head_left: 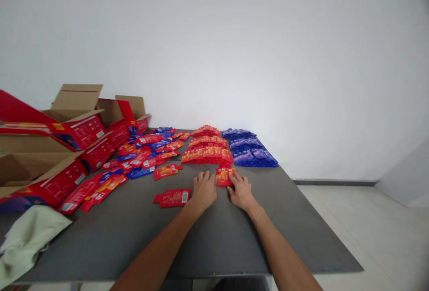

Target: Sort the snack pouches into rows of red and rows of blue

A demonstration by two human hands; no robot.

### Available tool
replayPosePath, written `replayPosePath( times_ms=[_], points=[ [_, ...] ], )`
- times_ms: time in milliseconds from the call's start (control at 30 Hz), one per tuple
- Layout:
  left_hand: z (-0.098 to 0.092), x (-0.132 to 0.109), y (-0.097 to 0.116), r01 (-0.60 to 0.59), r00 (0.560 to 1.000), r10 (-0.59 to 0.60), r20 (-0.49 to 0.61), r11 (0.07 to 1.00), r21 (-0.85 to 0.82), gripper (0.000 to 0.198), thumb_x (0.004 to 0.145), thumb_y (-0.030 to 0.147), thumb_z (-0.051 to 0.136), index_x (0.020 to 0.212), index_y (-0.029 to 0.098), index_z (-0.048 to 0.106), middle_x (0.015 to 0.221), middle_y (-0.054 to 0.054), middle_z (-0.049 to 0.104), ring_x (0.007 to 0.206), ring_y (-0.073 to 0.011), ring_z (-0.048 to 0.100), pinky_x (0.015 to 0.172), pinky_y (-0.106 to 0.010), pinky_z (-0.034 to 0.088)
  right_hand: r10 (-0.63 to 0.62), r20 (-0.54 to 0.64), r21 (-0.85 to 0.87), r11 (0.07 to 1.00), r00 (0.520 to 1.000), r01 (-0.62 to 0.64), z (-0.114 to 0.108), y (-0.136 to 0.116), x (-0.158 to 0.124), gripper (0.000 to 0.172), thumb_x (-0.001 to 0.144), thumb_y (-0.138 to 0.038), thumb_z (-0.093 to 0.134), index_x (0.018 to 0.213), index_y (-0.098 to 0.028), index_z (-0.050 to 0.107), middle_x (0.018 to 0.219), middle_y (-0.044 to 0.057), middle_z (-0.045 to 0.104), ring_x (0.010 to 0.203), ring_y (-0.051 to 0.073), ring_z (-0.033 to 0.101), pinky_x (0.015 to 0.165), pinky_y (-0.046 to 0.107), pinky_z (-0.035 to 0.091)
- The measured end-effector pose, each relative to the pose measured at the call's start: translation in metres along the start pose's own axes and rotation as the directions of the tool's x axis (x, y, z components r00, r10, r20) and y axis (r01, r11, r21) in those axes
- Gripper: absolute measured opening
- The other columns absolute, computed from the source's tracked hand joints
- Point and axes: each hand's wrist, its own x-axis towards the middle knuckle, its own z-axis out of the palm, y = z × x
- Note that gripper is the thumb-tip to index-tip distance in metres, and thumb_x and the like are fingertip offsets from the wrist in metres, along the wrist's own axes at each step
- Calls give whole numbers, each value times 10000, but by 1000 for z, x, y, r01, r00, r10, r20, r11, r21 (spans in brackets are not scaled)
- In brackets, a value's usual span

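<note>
My left hand (203, 190) lies flat on the dark grey table (214, 242) with its fingers stretched forward, holding nothing. My right hand (240, 190) rests beside it, fingers pressed down on a small red packet (224, 176) that lies flat just in front of the rows. Behind it, red packets (207, 150) are laid out in neat overlapping rows. To their right, blue packets (250, 149) form similar rows. A single red packet (172, 197) lies face down left of my left hand.
A loose heap of red and blue packets (140, 157) spreads over the table's left side. Open red-and-brown cardboard boxes (56, 148) stand at the far left. A pale green cloth (28, 237) lies at the front left corner. A white wall stands behind; pale floor on the right.
</note>
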Motion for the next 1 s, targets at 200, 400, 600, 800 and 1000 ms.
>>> replayPosePath(
  times_ms=[200,400,600,800,1000],
  points=[
    [-15,-22,-31,164,986,-166,11,982,89,456,743,238,555,1194,174,556,1276,-179,519,1226,-378,394,992,-537,286,-107,-68,23,994,992,109,-3,-32,2,423,839,-240,545,1260,-238,586,1442,97,444,1279,318,319,975,450,343],
    [-1,-32,-47,286,957,-288,44,957,59,394,782,203,511,1170,138,531,1226,-191,543,1174,-348,472,976,-515,328,-233,-58,92,967,971,238,0,-69,12,339,828,-223,543,1144,-204,663,1341,86,545,1235,286,392,1008,420,337],
    [5,-19,-52,-116,986,147,75,939,-325,580,647,44,519,1215,161,530,1258,-126,579,1197,-245,511,1046,-387,361,-299,-24,163,940,954,299,9,-99,30,326,816,-120,487,1061,-160,698,1221,114,627,1119,239,514,989,359,353],
    [-11,-3,-80,-110,989,51,-141,888,-446,525,639,24,451,1097,191,647,1185,-77,650,1149,-202,560,1041,-330,394,-159,-4,256,954,987,155,27,-105,31,439,815,-69,453,1220,-116,614,1173,135,657,1085,232,565,972,337,373],
    [-9,7,-108,356,899,-412,-149,885,-300,327,721,85,457,991,131,636,1056,-135,665,1044,-228,599,947,-335,426,-296,33,292,916,955,274,28,-131,13,383,874,-367,560,1209,-186,594,1193,108,620,1117,254,504,969,377,356]
  ],
)
